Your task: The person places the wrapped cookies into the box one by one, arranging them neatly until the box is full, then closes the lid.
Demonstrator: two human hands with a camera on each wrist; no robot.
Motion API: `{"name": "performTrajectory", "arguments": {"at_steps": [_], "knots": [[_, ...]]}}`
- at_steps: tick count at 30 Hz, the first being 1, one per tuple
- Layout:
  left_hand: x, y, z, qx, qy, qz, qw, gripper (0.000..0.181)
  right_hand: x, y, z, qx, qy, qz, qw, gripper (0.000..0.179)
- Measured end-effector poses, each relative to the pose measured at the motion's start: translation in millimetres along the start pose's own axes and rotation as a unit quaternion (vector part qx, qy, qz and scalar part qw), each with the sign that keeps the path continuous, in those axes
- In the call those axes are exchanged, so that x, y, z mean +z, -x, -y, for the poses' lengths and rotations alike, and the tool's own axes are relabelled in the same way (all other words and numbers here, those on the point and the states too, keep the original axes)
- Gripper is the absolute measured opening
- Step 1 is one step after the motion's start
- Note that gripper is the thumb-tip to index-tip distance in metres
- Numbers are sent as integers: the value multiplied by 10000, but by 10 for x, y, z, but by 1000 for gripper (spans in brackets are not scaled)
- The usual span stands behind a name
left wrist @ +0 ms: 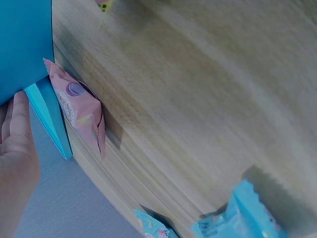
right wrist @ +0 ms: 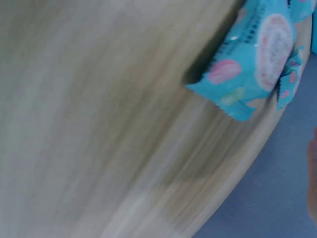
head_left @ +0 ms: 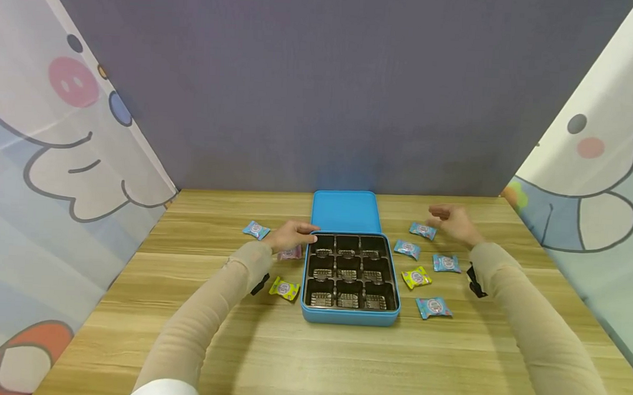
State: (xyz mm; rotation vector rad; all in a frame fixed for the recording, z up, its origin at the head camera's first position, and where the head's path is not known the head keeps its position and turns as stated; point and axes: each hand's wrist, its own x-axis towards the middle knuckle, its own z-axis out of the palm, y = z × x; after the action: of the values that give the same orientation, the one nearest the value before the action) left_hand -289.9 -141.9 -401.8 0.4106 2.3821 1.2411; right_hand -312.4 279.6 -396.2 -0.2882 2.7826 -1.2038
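1. The left hand (head_left: 288, 236) has its fingers nearly straight, resting against the far corner of the blue box (head_left: 349, 318) on its own side; it grips nothing.
2. The right hand (head_left: 453, 223) is held with loosely bent fingers, nothing visible in its grasp, just beside the farthest blue packet (head_left: 423, 230); whether they touch cannot be told.
3. The box stands between the hands on the wood-grain worktop (head_left: 341, 369), with a black nine-compartment tray (head_left: 349, 277) inside and a blue lid (head_left: 346, 209) beyond it.
4. Near the left hand lie a pink packet (head_left: 290, 253), under the wrist side and close to the box, another blue packet (head_left: 256, 230) to its left, and a yellow-green packet (head_left: 285, 288) nearer the person.
5. Toward the person from the right hand are three more blue wrappers (head_left: 434, 307) and a second yellow-green wrapper (head_left: 416, 277).
6. Packets bear pale rounded labels, the lettering too small or blurred to read. The pink one shows a purple round motif; a blue one near the right hand has dark print and pink spots, its brand illegible.
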Motion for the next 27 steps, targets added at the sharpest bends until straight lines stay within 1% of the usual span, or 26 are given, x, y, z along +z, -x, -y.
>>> {"name": "performTrajectory", "arguments": {"at_steps": [5, 9, 13, 20, 25, 27], "knots": [[3, -2, 10, 28, -79, -39, 10000, 46, 17, -47, -62, 43, 88, -15, 10000, 58], [6, -14, 27, 7, -88, -72, 9999, 46, 47, -86, -100, 130, -6, 68, 9999, 58], [5, -20, 39, 3, -75, -95, 9999, 45, 90, -107, -127, 244, -151, 187, 9994, 57], [4, -19, 35, 36, -66, -59, 10000, 46, 136, -117, -156, 472, -70, 247, 9986, 58], [10, -7, 22, 61, -59, -115, 9999, 45, 172, -132, -161, 502, -222, 366, 9978, 63], [17, -4, 22, 62, -33, -120, 9999, 45, 179, -135, -170, 486, -246, 449, 9975, 63]]}}
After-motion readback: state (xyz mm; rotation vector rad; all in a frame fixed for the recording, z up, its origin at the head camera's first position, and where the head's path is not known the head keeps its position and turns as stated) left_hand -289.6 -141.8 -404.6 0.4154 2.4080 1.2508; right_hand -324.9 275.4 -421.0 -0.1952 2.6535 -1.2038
